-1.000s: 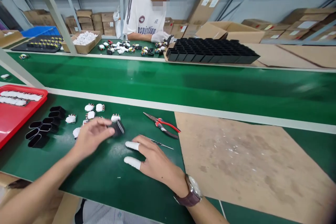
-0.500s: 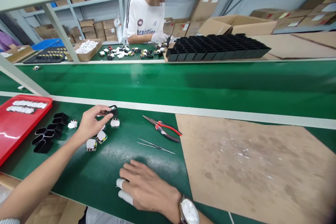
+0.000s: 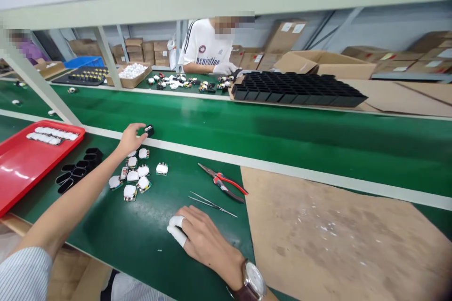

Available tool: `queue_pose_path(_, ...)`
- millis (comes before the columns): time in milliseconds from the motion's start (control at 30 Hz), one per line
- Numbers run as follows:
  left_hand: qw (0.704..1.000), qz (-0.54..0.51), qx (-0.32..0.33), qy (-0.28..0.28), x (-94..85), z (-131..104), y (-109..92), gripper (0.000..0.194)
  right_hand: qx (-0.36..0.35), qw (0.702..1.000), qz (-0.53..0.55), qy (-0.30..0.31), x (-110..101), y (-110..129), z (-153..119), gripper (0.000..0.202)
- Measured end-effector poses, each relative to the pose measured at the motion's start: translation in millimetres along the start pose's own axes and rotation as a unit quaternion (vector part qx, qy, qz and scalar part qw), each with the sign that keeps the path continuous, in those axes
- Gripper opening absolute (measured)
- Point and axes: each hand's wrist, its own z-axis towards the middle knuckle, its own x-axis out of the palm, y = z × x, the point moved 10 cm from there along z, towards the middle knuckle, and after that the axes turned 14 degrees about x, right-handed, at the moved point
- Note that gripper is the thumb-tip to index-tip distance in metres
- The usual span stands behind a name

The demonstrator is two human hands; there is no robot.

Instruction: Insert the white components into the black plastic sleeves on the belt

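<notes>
My left hand (image 3: 132, 139) is stretched out over the pale rail, thumb and fingers at a small black housing (image 3: 149, 130) with white showing inside. My right hand (image 3: 203, 233), with white covers on two fingers and a watch at the wrist, rests on the green table, fingers loosely curled and apart, holding nothing. Several small circuit boards with white tops (image 3: 133, 175) lie between the hands. Beside my left forearm stand several black housings (image 3: 80, 168). Tweezers (image 3: 213, 204) and red-handled pliers (image 3: 226, 183) lie beyond my right hand.
A red tray (image 3: 21, 164) with rows of white-topped parts is at the left. Cardboard (image 3: 339, 230) covers the table at the right. Beyond the green belt (image 3: 247, 129), a gloved person works beside a block of black housings (image 3: 300, 89). A slanting post (image 3: 45, 89) stands at the left.
My left hand has moved forward with the black housing, from above the circuit boards to the rail at the belt's edge. The camera view has tilted up. My right hand stays on the table.
</notes>
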Motion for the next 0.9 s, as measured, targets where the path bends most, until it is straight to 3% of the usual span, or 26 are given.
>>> queue_pose_path(100,0.999,-0.015,0.029,-0.023,-33.9,-24.0,-15.7,0.034,-0.023,0.998,0.004,0.058,11.8,7.7,-1.7,0.013)
queue_pose_path(233,0.991,-0.026,0.099,-0.085,-105.6,-58.4,-43.6,0.032,-0.049,0.989,-0.013,0.139,39.4,21.3,-12.0,0.015)
queue_pose_path(333,0.992,-0.011,0.073,-0.104,-152.4,-85.6,-47.6,0.029,-0.056,0.989,-0.066,0.123,54.7,29.3,-21.3,0.018)
queue_pose_path(433,0.995,0.032,0.027,-0.091,-181.2,-112.9,-39.1,0.031,-0.064,0.988,-0.122,0.07,55.1,27.9,-16.7,0.016)
queue_pose_path(533,0.995,0.083,0.025,-0.043,-190.1,-137.0,-26.6,0.034,-0.033,0.988,-0.147,0.023,26.6,0.5,19.1,0.021)
queue_pose_path(600,0.993,0.107,0.052,0.006,-185.6,-151.1,-19.2,0.034,0.032,0.99,-0.137,-0.005,-8.8,-34.7,55.6,0.022)
queue_pose_path(667,0.987,0.125,0.092,0.046,-178.9,-164.3,-14.0,0.035,0.118,0.982,-0.118,-0.087,-56.7,-73.3,87.1,0.022)
queue_pose_path(733,0.979,0.145,0.129,0.066,-174.3,-175.6,-10.8,0.036,0.153,0.973,-0.118,-0.128,-83.8,-95.4,106.1,0.026)
queue_pose_path(800,0.972,0.166,0.152,0.07,-172.1,-183.1,-7.9,0.036,0.136,0.977,-0.115,-0.114,-80.3,-96.6,116.4,0.038)
queue_pose_path(900,0.967,0.19,0.149,0.079,-166.6,-184.8,0.5,0.039,0.055,0.991,-0.121,-0.025,-32.7,-71.1,121.3,0.053)
